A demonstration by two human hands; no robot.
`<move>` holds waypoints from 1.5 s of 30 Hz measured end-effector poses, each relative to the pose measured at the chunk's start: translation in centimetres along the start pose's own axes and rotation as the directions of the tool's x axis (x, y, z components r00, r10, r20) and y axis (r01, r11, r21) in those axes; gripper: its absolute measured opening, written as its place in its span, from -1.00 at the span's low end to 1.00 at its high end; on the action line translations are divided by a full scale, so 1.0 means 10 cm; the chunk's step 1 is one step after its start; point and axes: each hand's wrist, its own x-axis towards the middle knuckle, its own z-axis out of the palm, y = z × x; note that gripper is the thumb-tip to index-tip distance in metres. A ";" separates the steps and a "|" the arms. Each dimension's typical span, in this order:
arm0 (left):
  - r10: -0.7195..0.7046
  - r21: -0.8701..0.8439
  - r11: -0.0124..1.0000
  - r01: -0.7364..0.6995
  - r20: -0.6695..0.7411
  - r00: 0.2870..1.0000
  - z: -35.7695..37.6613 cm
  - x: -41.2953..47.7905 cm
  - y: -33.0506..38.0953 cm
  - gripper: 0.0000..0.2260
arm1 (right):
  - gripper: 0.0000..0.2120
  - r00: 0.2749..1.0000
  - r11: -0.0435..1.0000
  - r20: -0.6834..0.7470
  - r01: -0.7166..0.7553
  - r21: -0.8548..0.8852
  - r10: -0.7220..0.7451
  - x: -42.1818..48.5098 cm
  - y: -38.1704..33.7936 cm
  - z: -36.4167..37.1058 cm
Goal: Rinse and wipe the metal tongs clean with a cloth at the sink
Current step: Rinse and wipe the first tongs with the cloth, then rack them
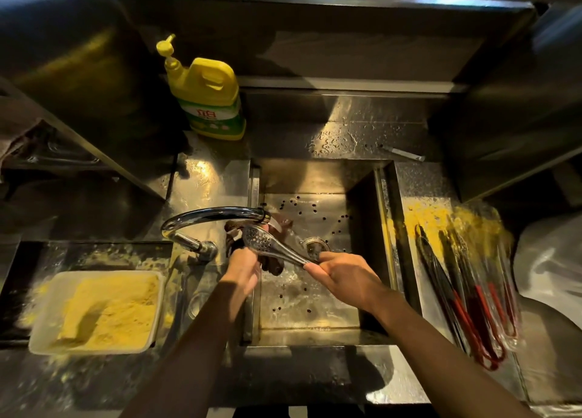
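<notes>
One pair of metal tongs (271,246) lay slanted over the sink (315,178), its perforated head at ten o'clock just under the faucet (214,214) spout and its handle end at four o'clock. The right hand (343,276) pinched that handle end between the thumb and curled fingertips. The left hand (242,269), at seven o'clock of the head, was curled round a dark cloth (271,266) that bunched beneath and beside the head, touching it; its fingertips were hidden. The drain (313,245) sat just at three o'clock of the tongs, and dark specks dotted the wet basin floor. At nine o'clock of the sink sat a white tray (34,335) of yellow powder, with more powder scattered around it. At eleven o'clock stood a yellow detergent bottle (208,96). At three o'clock several red-handled tongs (466,298) lay blurred on the counter (425,181), among more yellow powder.
</notes>
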 end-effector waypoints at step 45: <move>0.008 -0.095 0.995 -0.017 -0.091 0.996 0.04 -0.23 -0.13 -0.40 | -0.45 0.953 0.951 0.054 -0.303 0.066 0.300 -0.07 0.25 -0.14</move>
